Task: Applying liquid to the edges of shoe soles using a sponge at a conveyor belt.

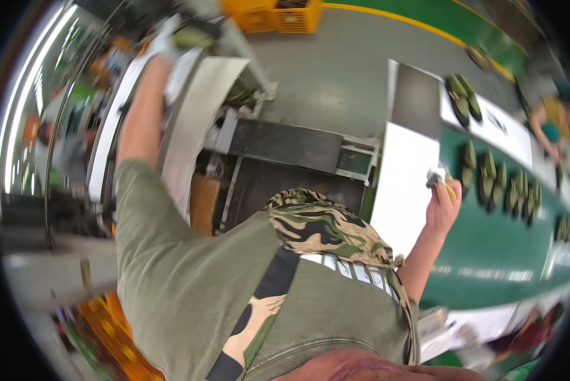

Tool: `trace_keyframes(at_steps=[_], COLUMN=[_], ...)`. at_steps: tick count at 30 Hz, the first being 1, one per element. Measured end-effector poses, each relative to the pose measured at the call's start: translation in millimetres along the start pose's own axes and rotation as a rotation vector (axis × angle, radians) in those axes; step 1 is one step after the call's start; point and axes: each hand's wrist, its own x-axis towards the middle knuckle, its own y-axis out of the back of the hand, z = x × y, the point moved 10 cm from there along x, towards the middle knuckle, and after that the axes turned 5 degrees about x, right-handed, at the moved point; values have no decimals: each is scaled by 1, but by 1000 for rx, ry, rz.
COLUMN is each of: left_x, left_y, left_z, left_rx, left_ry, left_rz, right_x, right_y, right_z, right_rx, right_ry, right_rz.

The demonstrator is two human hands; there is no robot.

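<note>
My left arm stretches to the far left, and my left hand (pixel 164 43), pale as if gloved, is smeared by motion. It is nearest to an olive-green item (pixel 193 37) among clutter; whether it touches that is unclear. On the other side, my right hand (pixel 445 206) is raised beside the white work surface (pixel 402 171), fingers closed. It grips a small tool (pixel 438 178) with a yellowish handle and a grey-white head, perhaps a brush. Just beyond it, pairs of dark green shoes (pixel 488 181) stand in a row on a green conveyor belt (pixel 488 254).
Another pair of green shoes (pixel 462 100) stands on the belt's white border. A co-worker (pixel 555 120) is at the far right. A dark bench (pixel 285 146) lies ahead of me, yellow crates (pixel 294 16) behind it. Pale panels (pixel 202 108) stand under my left arm.
</note>
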Motion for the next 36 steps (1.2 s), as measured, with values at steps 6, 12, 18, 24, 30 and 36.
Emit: trace_keyframes(at_steps=[6,12,18,24,30,36], left_x=[-62,-60,-18,-47,-376,-526], left_y=[-159,-181,-170,-399,-559,-585], left_z=[-121,-128,-45,-179,-362,-386], left_rx=[553,1298,1808,1759,1606,1401], left_ry=[388,315,-134,-845,-883,-1078], left_rz=[-959,-603,128,-313,-1564,-1908], right_x=[-88,-235,-436,-653,-677,-635], right_y=[104,159,200,202,224,236], right_z=[-46,-109,-118,-119,-158,-179], right_rx=[-131,-128,-289,-357,-1189,-1677], right_ry=[168,400,524,554,99,-15], right_rz=[492,828,1370,1992,2030,1830])
